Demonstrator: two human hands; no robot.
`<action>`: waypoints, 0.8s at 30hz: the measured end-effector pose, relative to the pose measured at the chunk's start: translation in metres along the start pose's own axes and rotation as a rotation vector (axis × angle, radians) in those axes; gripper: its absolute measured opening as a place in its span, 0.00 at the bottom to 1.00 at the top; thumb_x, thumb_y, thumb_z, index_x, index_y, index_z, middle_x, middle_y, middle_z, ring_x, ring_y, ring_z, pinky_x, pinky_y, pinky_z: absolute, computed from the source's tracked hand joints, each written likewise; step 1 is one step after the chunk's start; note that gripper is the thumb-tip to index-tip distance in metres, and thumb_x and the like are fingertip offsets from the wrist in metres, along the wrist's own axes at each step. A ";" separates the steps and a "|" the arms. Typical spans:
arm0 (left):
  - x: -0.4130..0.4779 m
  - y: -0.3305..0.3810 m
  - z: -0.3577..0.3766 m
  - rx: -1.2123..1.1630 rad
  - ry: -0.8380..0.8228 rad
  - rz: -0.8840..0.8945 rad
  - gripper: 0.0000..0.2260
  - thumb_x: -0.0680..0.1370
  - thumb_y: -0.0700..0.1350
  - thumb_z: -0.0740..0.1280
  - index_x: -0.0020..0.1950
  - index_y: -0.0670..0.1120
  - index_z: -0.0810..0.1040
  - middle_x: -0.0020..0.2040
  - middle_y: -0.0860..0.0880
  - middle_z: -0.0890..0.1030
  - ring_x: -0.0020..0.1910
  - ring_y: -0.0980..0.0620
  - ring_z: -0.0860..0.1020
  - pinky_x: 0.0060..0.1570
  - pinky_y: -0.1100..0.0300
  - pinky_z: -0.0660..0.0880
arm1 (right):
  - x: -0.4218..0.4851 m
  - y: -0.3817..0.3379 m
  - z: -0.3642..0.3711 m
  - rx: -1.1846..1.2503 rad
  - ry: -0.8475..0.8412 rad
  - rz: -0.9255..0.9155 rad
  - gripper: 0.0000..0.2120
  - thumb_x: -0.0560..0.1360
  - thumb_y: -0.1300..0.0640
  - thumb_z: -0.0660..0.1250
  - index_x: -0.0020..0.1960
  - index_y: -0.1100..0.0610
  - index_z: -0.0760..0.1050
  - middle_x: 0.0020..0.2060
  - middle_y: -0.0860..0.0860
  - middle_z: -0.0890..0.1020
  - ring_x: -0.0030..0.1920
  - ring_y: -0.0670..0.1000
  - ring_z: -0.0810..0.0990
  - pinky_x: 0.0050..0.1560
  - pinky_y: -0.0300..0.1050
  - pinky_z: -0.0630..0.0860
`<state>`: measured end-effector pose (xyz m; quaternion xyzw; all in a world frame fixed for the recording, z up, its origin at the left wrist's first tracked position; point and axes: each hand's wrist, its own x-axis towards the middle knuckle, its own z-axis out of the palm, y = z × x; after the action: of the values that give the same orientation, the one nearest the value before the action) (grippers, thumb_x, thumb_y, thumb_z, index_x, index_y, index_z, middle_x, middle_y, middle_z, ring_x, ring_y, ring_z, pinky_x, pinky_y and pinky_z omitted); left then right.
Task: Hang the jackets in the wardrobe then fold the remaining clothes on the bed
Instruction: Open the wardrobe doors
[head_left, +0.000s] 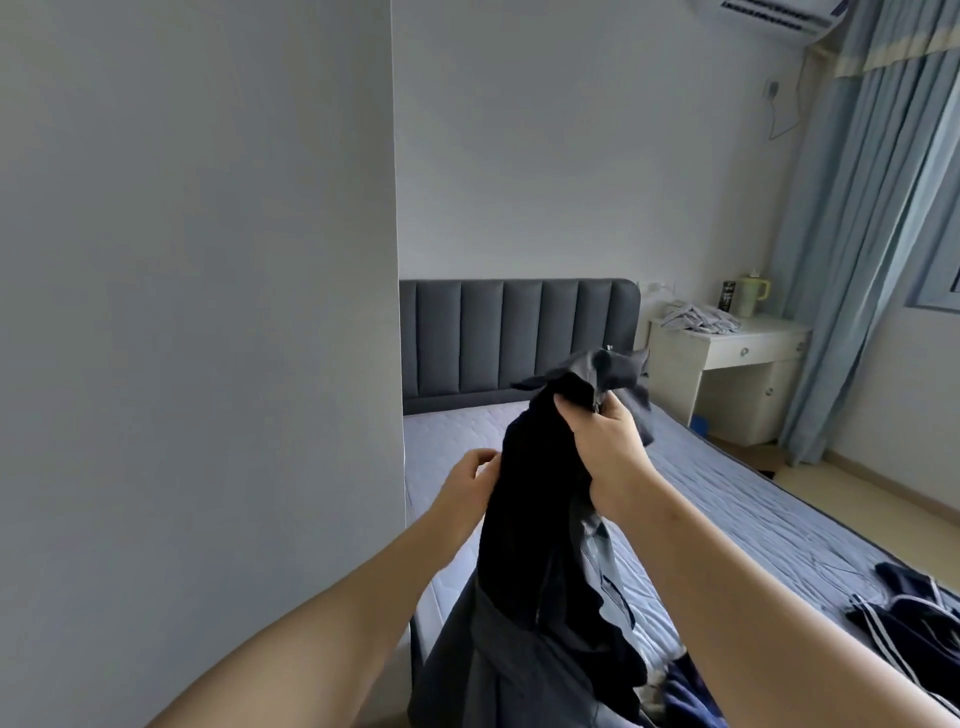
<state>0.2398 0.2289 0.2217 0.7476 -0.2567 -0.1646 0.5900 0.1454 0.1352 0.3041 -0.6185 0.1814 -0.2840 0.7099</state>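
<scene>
A desk (748, 338) stands right of the bed (727, 499) (clothes (914, 618) lie on its near right).

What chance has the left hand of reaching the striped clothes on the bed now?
Probably not directly. The left hand pinches the dark jacket at its edge, and that jacket, held up by the right hand, hangs between it and the striped clothes on the bed. It must let go first.

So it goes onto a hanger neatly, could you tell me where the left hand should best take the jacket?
At the collar, coming from the left, beside the right hand, which bunches the top. The jacket hangs limp below, so a second high grip would likely spread the shoulders.
</scene>
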 end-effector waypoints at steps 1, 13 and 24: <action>-0.001 -0.006 -0.002 -0.034 0.067 -0.016 0.19 0.79 0.57 0.56 0.64 0.47 0.69 0.60 0.51 0.74 0.59 0.54 0.73 0.58 0.65 0.70 | 0.001 -0.001 0.006 0.028 0.018 -0.004 0.06 0.77 0.58 0.65 0.42 0.50 0.74 0.41 0.50 0.80 0.48 0.53 0.80 0.52 0.51 0.79; -0.051 -0.016 -0.096 -0.286 -0.134 -0.158 0.35 0.66 0.62 0.73 0.68 0.50 0.68 0.61 0.51 0.78 0.59 0.53 0.78 0.59 0.56 0.75 | 0.000 -0.048 0.122 0.260 0.020 -0.141 0.08 0.78 0.58 0.63 0.42 0.48 0.72 0.43 0.47 0.78 0.55 0.53 0.78 0.63 0.52 0.74; -0.178 -0.009 -0.296 -0.114 0.598 -0.430 0.09 0.77 0.44 0.67 0.56 0.46 0.72 0.49 0.45 0.77 0.48 0.45 0.76 0.49 0.51 0.74 | -0.088 -0.043 0.302 0.294 -0.310 -0.127 0.05 0.78 0.58 0.63 0.46 0.49 0.72 0.42 0.46 0.77 0.48 0.49 0.76 0.53 0.44 0.75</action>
<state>0.2591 0.5689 0.2768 0.7656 0.0994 -0.0732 0.6314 0.2531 0.4214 0.3891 -0.5547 -0.0122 -0.2531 0.7925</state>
